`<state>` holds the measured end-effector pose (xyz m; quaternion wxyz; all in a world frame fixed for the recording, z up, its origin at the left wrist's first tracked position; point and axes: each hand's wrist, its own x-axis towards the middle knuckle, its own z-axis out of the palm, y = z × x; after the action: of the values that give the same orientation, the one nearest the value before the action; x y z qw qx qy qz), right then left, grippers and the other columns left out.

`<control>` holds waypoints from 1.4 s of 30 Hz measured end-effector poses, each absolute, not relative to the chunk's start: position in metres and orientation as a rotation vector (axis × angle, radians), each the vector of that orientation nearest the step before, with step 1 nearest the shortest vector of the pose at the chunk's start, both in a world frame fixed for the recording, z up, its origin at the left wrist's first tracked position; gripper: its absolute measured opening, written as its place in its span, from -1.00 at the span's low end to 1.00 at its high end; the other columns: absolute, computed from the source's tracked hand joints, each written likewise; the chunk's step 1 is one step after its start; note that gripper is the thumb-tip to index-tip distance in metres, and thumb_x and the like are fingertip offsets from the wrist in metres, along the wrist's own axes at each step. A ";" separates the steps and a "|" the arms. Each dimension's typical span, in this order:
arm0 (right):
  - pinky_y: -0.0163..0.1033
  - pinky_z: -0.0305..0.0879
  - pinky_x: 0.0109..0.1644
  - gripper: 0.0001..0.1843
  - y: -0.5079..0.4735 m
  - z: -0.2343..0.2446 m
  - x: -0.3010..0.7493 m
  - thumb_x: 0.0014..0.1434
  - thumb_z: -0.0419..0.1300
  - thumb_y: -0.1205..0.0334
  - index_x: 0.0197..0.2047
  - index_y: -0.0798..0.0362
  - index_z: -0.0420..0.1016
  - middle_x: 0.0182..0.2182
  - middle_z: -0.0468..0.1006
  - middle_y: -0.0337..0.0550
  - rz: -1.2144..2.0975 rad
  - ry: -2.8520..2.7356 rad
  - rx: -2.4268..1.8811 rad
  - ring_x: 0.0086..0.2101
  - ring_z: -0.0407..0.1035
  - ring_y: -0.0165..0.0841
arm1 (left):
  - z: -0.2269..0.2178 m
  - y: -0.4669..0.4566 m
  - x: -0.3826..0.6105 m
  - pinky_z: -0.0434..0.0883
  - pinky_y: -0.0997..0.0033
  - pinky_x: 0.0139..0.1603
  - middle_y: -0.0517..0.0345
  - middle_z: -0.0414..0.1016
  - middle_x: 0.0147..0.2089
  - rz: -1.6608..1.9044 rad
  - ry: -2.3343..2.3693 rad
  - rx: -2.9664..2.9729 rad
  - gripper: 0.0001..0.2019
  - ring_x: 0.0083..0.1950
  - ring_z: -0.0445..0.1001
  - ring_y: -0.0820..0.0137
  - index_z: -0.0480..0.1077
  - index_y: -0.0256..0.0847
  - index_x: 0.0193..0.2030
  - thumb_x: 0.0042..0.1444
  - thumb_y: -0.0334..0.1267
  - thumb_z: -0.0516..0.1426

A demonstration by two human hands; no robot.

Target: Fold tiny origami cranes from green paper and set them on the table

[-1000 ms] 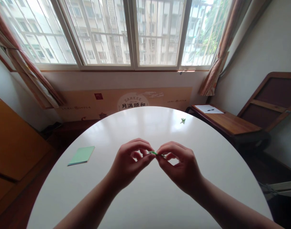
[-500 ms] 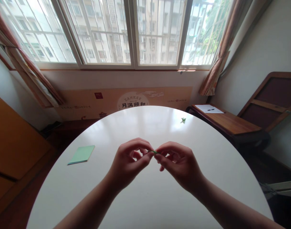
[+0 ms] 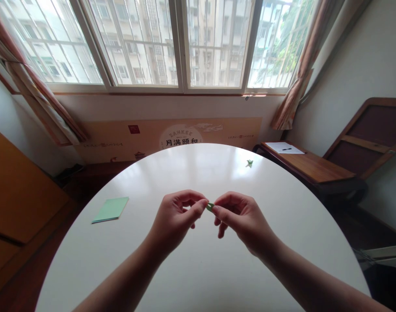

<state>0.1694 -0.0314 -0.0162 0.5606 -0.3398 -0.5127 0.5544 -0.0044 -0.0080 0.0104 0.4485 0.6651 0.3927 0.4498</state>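
Both hands meet above the middle of the round white table (image 3: 201,173), and between them sits a tiny folded green paper piece (image 3: 210,206). The left hand (image 3: 176,221) pinches its near-left end between thumb and forefinger tip. The right hand (image 3: 240,221) pinches the other end the same way, with its remaining fingers curled loosely under. The piece is held in the air just over the tabletop, not resting on it, and only a small green sliver shows between the fingertips. Its exact shape is too small to tell.

By the look of it, the work in hand is a fine fold or a pull at one end of an already much-folded slip. Any further crease on something this small would call for nail-tip pressure and a steady counter-hold from the opposite pinch, or the paper may slip or tear.

Well to the left of the grip and a little nearer the table's edge lies a thin stack of pale green paper squares (image 3: 111,209), flat on the table. Beyond the grip and to the right, near the far rim, stands a small green folded paper figure (image 3: 249,163), well apart from the hands.

No box, bowl or tray shows around the grip. Farther right, off the table, a wooden side table (image 3: 315,171) bears a white sheet (image 3: 279,146) with a pen (image 3: 286,149) lying on it.
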 end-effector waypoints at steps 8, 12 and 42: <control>-0.34 0.45 -0.57 -0.78 -0.029 -0.019 0.168 0.07 0.43 0.11 -0.34 0.11 0.64 -0.50 0.53 -0.17 1.381 -1.179 -0.822 -0.46 0.42 -0.36 | 0.009 -0.007 -0.004 0.34 0.61 -0.63 0.24 0.40 -0.57 1.099 0.986 1.638 -0.83 -0.57 0.32 0.53 0.55 -0.30 -0.37 0.11 -0.22 0.22; -0.37 0.42 -0.56 -0.77 -0.028 -0.021 0.168 0.07 0.43 0.10 -0.38 0.10 0.62 -0.52 0.51 -0.19 1.417 -1.100 -0.831 -0.47 0.41 -0.38 | 0.008 -0.006 -0.005 0.34 0.60 -0.63 0.21 0.41 -0.55 1.120 0.937 1.591 -0.76 -0.55 0.33 0.51 0.56 -0.30 -0.34 0.17 -0.17 0.17; -0.39 0.29 -0.54 -0.75 -0.029 -0.018 0.168 0.02 0.43 0.11 -0.44 0.09 0.54 -0.48 0.48 -0.22 1.496 -0.967 -0.898 -0.46 0.38 -0.40 | 0.001 0.002 -0.004 0.32 0.63 -0.62 0.17 0.47 -0.44 1.221 1.017 1.409 -0.82 -0.47 0.34 0.50 0.51 -0.29 -0.38 0.09 -0.19 0.25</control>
<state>0.1676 -0.0288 -0.0183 0.5423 -0.3780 -0.4074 0.6301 -0.0044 0.0019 0.0009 0.4873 0.5793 0.4180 0.5022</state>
